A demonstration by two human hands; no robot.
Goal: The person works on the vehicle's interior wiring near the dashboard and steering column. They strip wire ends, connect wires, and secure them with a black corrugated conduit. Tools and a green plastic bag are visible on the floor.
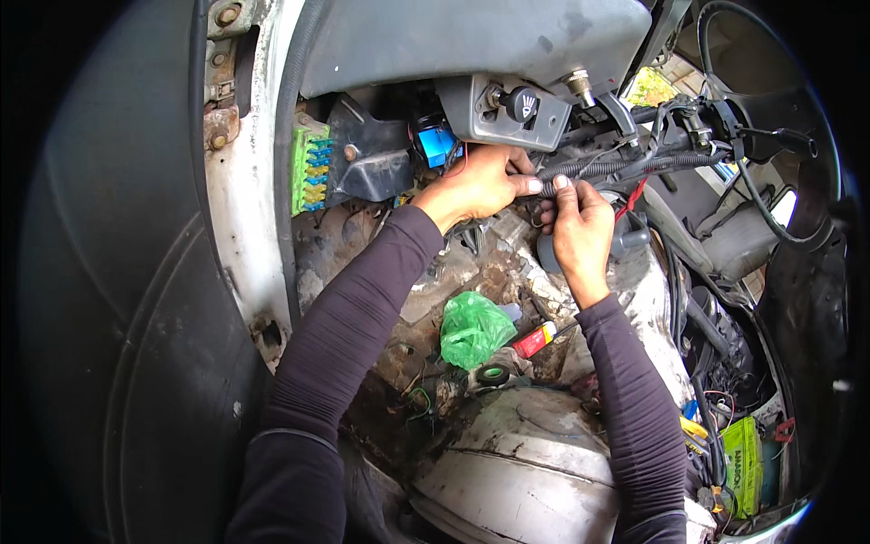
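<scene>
Under the dashboard (480, 41), my left hand (482, 186) is closed round a black corrugated wiring conduit (598, 170), with the thumb resting on it. My right hand (582, 227) pinches the same conduit just to the right, its thumb near the left one. The fingertips of both hands are partly hidden. A blue relay-like block (437, 145) and a thin red wire sit right beside my left hand. Above the hands is a grey switch panel with a black knob (521, 104). A red wire (632, 199) hangs by my right hand.
At left, a green fuse box (299, 172) holds blue and yellow fuses. A green plastic bag (474, 329), a red and yellow small box (535, 340) and a black tape roll (493, 374) lie on the dirty floor. The steering wheel (797, 240) stands at right, a white rounded housing (526, 471) below.
</scene>
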